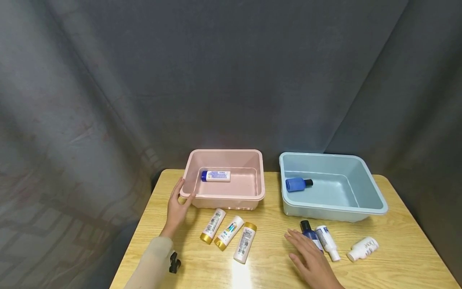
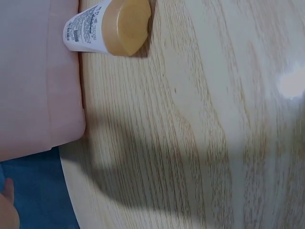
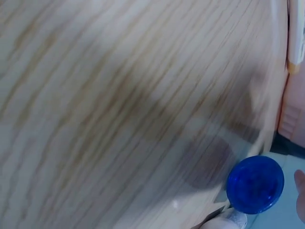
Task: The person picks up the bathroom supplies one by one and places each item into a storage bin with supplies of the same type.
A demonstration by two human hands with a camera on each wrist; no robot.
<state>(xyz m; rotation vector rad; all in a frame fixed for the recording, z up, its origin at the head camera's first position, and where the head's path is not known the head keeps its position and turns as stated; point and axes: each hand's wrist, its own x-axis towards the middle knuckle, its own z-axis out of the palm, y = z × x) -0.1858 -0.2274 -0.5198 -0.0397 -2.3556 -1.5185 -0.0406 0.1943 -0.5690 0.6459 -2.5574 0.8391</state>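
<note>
My left hand [image 1: 177, 210] is at the near left corner of a pink bin [image 1: 224, 197], thumb by the front rim and fingers along the left side. Inside that bin lies a white bottle with a blue cap [image 1: 216, 176]. My right hand [image 1: 312, 263] is held over the table with its fingers extended, partly covering a dark blue bottle with a black cap [image 1: 306, 225]. In the right wrist view, a round blue bottle end [image 3: 255, 184] shows close to a fingertip. Beside this bottle lies a white bottle with blue lettering [image 1: 327, 243].
A light blue bin [image 1: 335, 208] holds a blue bottle [image 1: 296, 184]. Before the pink bin lie three white bottles with gold caps, the rightmost bottle [image 1: 245, 243] standing a little apart. A white Dove bottle [image 1: 363, 249] lies at the right. A grey curtain [image 1: 231, 80] hangs behind the table.
</note>
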